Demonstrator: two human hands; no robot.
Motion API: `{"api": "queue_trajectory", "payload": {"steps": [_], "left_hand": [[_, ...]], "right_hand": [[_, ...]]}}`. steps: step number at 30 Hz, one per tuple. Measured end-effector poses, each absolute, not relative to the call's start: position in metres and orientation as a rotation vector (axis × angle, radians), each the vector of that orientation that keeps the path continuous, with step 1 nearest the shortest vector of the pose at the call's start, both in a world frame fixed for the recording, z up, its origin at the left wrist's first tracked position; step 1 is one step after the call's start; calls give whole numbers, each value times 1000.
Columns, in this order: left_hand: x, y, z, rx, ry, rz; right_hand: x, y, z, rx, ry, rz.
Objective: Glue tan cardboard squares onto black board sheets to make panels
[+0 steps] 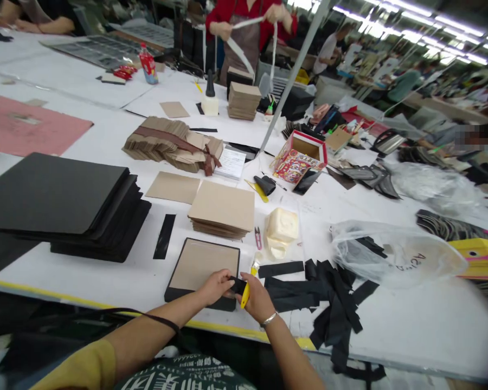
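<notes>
The board (205,264) is beige, black-edged. Left hand (216,287) and right hand (258,299) pinch a black strip (238,285) over it, the right also gripping a brush (245,294). Glue pot (282,226) stands beyond.

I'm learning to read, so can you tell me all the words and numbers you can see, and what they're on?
"A": dark print on the crumpled clear plastic bag; its other letters are too bent to read surely.
Dark green shirt with white print: cut off, can't read.
Red patterned cardboard box: too small.
Plastic bottle with red label: too blurred.
White sheet of paper with faint writing: too small.
</notes>
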State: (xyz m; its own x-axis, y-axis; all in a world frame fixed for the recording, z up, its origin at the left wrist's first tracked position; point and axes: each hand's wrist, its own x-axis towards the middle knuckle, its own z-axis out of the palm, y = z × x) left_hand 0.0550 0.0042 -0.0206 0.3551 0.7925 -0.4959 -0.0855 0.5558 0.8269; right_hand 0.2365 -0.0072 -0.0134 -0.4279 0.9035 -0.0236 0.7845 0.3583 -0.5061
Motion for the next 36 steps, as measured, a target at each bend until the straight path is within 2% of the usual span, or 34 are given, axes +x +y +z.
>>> {"api": "queue_trajectory", "payload": {"steps": [3,7,11,15,18,20,25,30,36], "left_hand": [[45,3,-12,830,893,667],[15,2,-11,891,929,717],[-27,7,-20,1171,1236,713],[-60,6,-30,1827,1460,645],[-66,-3,-42,2133,1460,524],[-65,-9,-50,2218,1465,441],[-61,-16,-57,2227,1481,378],[-62,-12,-54,2163,1475,389],[-64,-11,-53,2151,1457,375]], "right_hand": [[235,-17,-36,-1755,-2480,482],[258,-14,-42,-2036,-2465,220],[284,5,-18,-2263,-2408,-17],[289,23,23,-2234,-2348,-127],[267,32,55,-1981,-2265,86],[235,39,67,-1851,-2083,379],[119,66,47,-1584,-1371,1236],[44,81,0,-1629,-1154,1457],[82,80,-17,-1744,-1097,1323]]}}
